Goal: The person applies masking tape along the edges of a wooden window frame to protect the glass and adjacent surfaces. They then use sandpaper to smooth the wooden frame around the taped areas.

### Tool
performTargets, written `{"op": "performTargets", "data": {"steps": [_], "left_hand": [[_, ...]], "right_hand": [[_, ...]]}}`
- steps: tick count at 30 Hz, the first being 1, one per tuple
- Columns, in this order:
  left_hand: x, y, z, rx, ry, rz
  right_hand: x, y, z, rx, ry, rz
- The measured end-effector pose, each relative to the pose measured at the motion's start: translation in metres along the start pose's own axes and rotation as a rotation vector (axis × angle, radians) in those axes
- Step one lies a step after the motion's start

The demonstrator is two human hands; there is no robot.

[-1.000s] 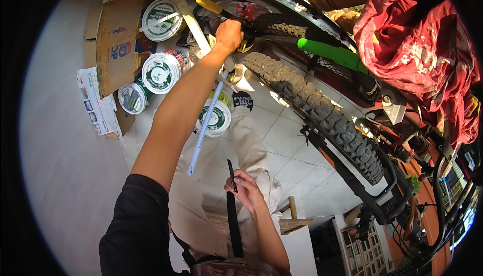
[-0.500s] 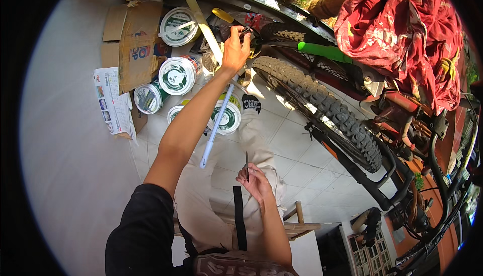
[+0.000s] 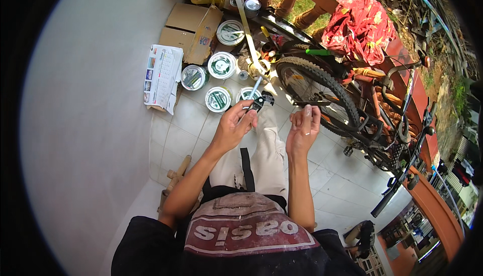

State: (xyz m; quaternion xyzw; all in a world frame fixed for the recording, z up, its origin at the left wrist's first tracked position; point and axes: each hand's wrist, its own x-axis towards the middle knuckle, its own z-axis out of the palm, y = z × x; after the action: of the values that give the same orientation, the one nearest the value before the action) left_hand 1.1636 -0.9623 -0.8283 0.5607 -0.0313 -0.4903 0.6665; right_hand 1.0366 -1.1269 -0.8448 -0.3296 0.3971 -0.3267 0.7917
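Observation:
My left hand (image 3: pixel 235 129) is raised at the middle, its fingers pinched round a small black object (image 3: pixel 258 104) whose kind I cannot make out. To its right, my right hand (image 3: pixel 303 129) holds a thin, dark, blade-like tool (image 3: pixel 312 103) lying crosswise at the fingertips. The hands are apart. Just beyond my left fingers, a pale blue rod (image 3: pixel 256 86) slants away, its lower part hidden behind the hand. Green-and-white paint pails stand on the floor past my left hand, among them one pail (image 3: pixel 218 99) close by and a lidded one (image 3: pixel 222 65) farther off.
A bicycle (image 3: pixel 322 82) leans along the right side under a red cloth (image 3: pixel 359 24). At the far left stand a cardboard box (image 3: pixel 193 28) and a printed sheet (image 3: pixel 163 77). A long pale strip (image 3: pixel 245 22) slopes over the pails. A wooden stool (image 3: pixel 173 175) is beside my left arm.
My left hand has drawn back from beside the bicycle's wheel toward me, now holding the small black object. My right hand has risen and moved right with the thin tool. The view has shifted.

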Motion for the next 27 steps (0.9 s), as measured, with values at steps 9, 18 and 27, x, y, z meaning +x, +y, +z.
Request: {"op": "performTargets", "data": {"steps": [9, 18, 27], "left_hand": [[-0.157, 0.069, -0.003, -0.011, -0.056, 0.065], [-0.233, 0.059, -0.037, 0.385, -0.166, 0.124], [-0.3, 0.111, -0.091, 0.441, -0.034, 0.455]], "right_hand": [[-0.128, -0.034, 0.165, -0.109, -0.281, -0.167], [-0.183, -0.053, 0.177, 0.031, -0.322, -0.133], [-0.239, -0.166, 0.203, -1.314, -1.133, -0.496]]}}
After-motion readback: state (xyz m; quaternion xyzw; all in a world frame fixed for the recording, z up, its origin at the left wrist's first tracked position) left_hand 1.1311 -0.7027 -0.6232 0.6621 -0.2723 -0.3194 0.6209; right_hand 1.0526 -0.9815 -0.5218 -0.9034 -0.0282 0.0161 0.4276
